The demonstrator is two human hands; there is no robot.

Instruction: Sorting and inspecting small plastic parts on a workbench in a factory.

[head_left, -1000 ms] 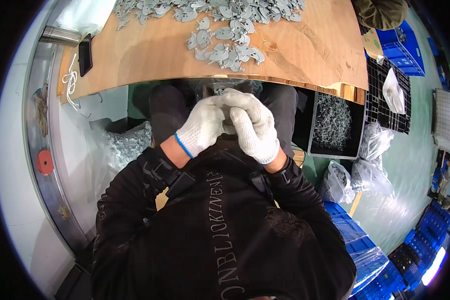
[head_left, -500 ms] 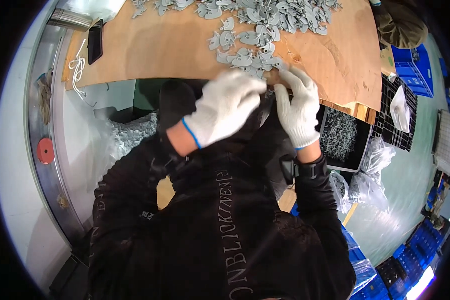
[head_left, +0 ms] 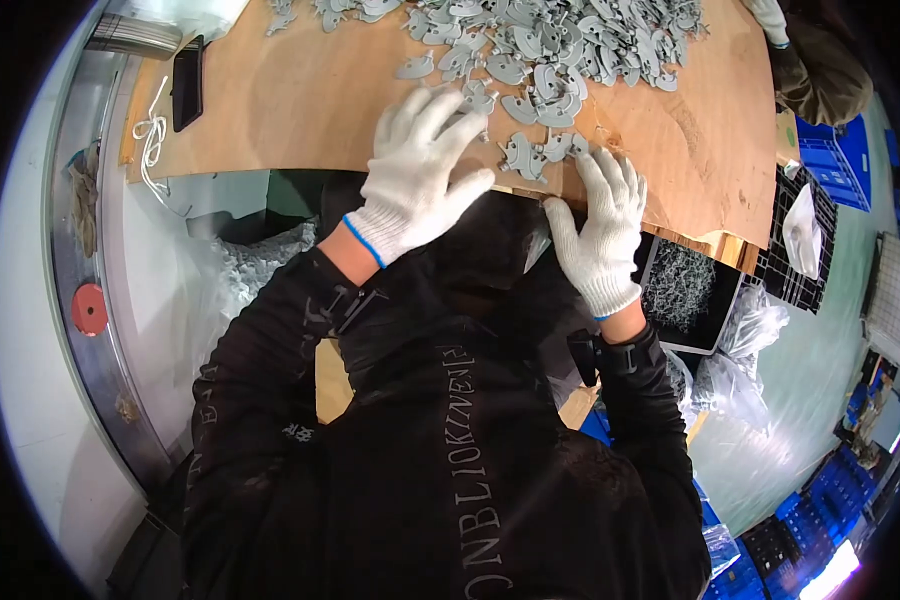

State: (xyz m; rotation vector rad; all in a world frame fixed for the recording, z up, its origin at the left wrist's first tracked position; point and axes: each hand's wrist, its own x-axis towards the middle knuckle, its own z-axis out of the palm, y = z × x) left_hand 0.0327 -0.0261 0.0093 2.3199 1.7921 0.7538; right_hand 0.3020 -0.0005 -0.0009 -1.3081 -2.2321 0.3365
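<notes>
Both of my hands wear white knit gloves. My left hand [head_left: 420,165] lies over the table's near edge with its thumb apart and fingers extended. Its fingertips are beside a flat, curved grey part [head_left: 480,97]; I cannot tell whether they touch. At the table edge further right rests my right hand [head_left: 600,225], fingers outstretched and thumb apart. Close to its fingertips is a small cluster of the same grey parts [head_left: 530,155]. The large heap of grey parts [head_left: 595,40] spreads over the far side of the wooden table [head_left: 300,110]. Neither hand visibly holds anything.
A black phone [head_left: 188,85] and a white cord [head_left: 150,140] lie at the table's left end. Below the right edge stands a black bin [head_left: 680,285] of small metal pieces. Another person's gloved hand [head_left: 767,18] shows at the top right. Blue crates [head_left: 832,160] are beyond.
My left hand has moved left and away from the right hand, its fingers spreading. A few grey parts now lie separate from the heap near the edge. The view has shifted slightly.
</notes>
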